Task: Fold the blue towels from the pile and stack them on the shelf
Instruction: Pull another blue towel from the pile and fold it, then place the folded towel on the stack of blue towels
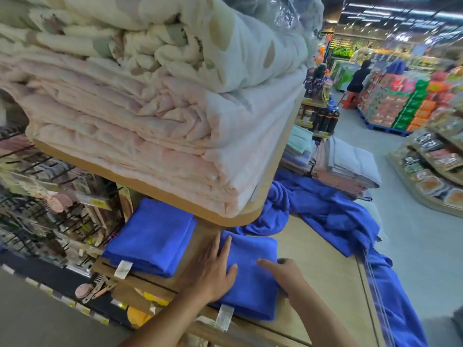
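Left hand (215, 269) flat, fingers straight, presses folded blue towel (250, 296) at shelf (313, 271) front edge, prob. to smooth it. Right hand (283, 274) steadies its right side w/ thumb on top; can't tell if it pinches. Pile (325, 214) waits at back.

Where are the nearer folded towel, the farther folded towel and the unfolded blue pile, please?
nearer folded towel (253, 294), head view, top face
farther folded towel (155, 236), head view, top face
unfolded blue pile (325, 211), head view, crumpled middle

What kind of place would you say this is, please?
Most likely a supermarket or general store: stacked boxes of goods fill the aisle, packaged products line side shelves, and folded blankets sit on a wooden display shelf.
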Available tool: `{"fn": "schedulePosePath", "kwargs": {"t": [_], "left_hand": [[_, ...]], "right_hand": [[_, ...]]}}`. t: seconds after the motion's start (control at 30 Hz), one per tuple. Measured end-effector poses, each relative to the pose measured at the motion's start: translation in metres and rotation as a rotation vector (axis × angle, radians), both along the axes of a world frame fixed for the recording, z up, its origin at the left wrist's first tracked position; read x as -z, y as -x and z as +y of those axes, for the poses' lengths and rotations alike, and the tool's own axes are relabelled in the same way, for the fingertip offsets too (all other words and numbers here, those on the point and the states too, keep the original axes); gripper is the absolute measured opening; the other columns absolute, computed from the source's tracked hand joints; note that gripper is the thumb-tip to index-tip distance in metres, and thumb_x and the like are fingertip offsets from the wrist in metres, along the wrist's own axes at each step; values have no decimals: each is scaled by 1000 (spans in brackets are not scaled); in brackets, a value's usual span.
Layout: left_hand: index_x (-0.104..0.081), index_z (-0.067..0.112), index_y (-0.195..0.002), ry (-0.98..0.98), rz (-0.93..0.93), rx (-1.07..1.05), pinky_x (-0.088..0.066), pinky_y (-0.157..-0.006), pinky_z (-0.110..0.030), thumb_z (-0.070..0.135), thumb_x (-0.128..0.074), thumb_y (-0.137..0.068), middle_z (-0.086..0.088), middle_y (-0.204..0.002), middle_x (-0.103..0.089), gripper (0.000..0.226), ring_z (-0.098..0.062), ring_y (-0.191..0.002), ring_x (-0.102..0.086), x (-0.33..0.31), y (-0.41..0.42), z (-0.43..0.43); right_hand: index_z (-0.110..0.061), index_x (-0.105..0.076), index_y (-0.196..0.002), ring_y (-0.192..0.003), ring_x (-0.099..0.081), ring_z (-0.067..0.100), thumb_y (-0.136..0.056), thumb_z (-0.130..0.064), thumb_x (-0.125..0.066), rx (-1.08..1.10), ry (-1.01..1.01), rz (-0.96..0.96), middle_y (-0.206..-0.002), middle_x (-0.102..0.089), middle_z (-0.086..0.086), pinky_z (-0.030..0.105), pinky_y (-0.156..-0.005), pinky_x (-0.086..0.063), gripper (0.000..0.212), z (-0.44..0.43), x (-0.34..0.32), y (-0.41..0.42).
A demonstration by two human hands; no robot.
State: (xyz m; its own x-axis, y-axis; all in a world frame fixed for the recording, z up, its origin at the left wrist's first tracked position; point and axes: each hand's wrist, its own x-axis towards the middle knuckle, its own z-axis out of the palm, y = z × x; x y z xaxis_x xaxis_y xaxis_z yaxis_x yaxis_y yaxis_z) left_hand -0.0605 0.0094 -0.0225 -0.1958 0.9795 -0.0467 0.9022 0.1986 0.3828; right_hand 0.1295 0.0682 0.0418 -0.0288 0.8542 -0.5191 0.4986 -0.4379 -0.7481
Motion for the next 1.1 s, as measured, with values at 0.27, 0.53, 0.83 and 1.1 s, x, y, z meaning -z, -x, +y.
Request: {"fn": "schedulePosePath", "kwargs": {"t": [0.27,0.53,0.83,1.1], "left_hand": [[-28,41,-154,-347,-553,-190,-42,-110,-29,66,-62,-77,15,-149,-46,88,-3,-135,-45,-22,8,-11],[-73,19,-117,-9,-1432,-290,-47,-103,-45,52,-80,-74,-1,-118,-75,55,-20,-113,-69,-65,30,-46],[-67,27,-100,-226,-935,-381,-55,-75,-27,16,-67,-94,6,-100,-73,12,-12,-94,-71,-132,145,-55],[-58,16,-102,-133,-226,-395,-31,-50,-28,33,-55,-100,0,-67,-53,17,-18,-56,-51,-124,233,-43]], "right_hand": [[-8,-70,-99,-101,-70,40,-80,-4,-74,-57,-156,345,-100,-75,20,57,-90,-55,20,-27,-20,5],[1,-67,-110,-107,-69,42,-88,-1,-71,-157,-129,516,-110,-73,24,52,-90,-53,23,-32,-53,-1],[-16,-68,-112,-69,-64,19,-87,0,-60,-299,41,646,-81,-71,1,32,-57,-53,31,-23,-79,97],[-12,-67,-121,-90,-65,25,-96,-5,-65,-363,7,588,-111,-71,11,38,-68,-60,26,-11,-62,189]]}}
